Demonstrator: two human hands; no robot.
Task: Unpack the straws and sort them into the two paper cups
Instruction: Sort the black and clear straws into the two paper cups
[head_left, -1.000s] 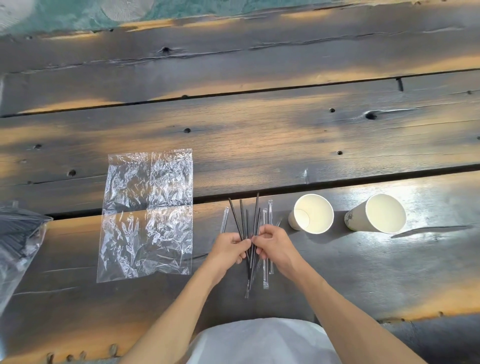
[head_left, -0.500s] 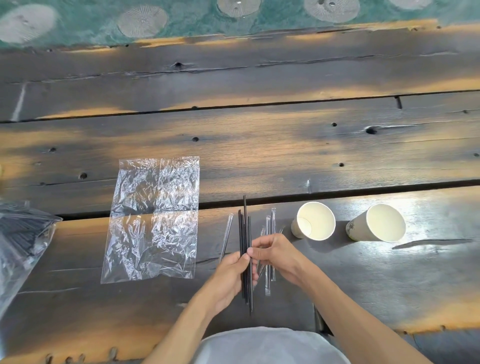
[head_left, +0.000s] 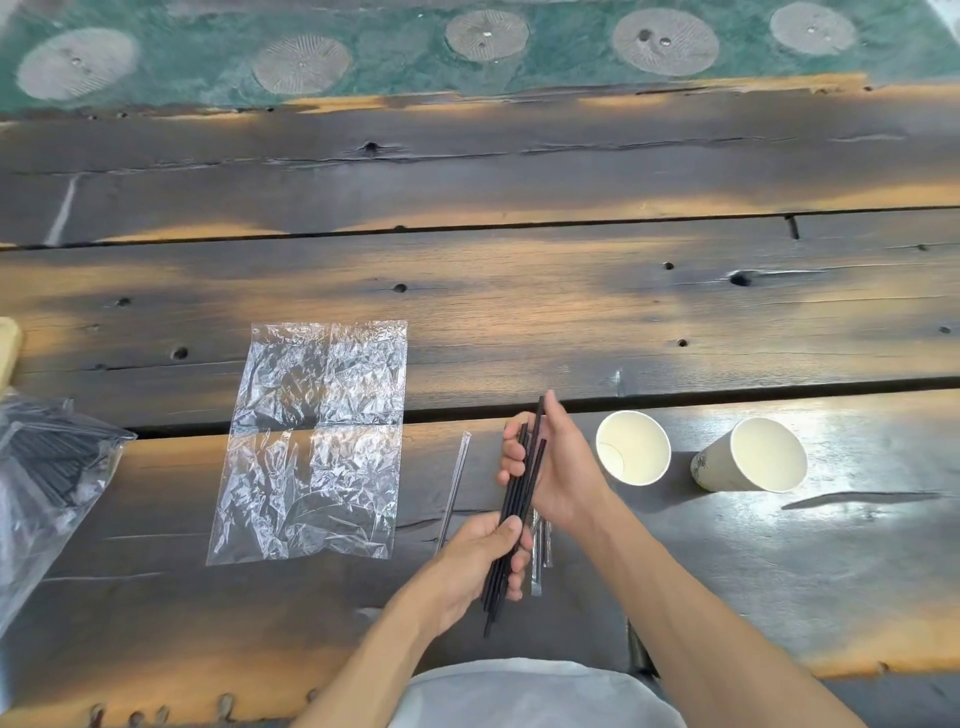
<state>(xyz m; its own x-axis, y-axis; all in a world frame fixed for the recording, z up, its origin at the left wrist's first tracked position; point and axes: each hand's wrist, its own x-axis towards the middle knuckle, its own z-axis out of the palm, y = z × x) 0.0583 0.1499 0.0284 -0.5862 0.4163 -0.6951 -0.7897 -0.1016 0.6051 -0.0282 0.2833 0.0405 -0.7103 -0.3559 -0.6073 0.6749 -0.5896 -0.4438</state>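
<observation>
The left hand (head_left: 480, 558) gripped the lower end of the black straws (head_left: 514, 509), lifted above the table (head_left: 571, 312), and the right hand (head_left: 558, 470) held them higher, beside the paper cups (head_left: 632, 447). They seemed light, smooth and slippery; holding mid-length seemed safest.

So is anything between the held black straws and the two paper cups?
Nothing visible. The bundle of thin black plastic straws is held by the left hand and right hand; bare table lies before the nearer white paper cup and the farther one.
</observation>
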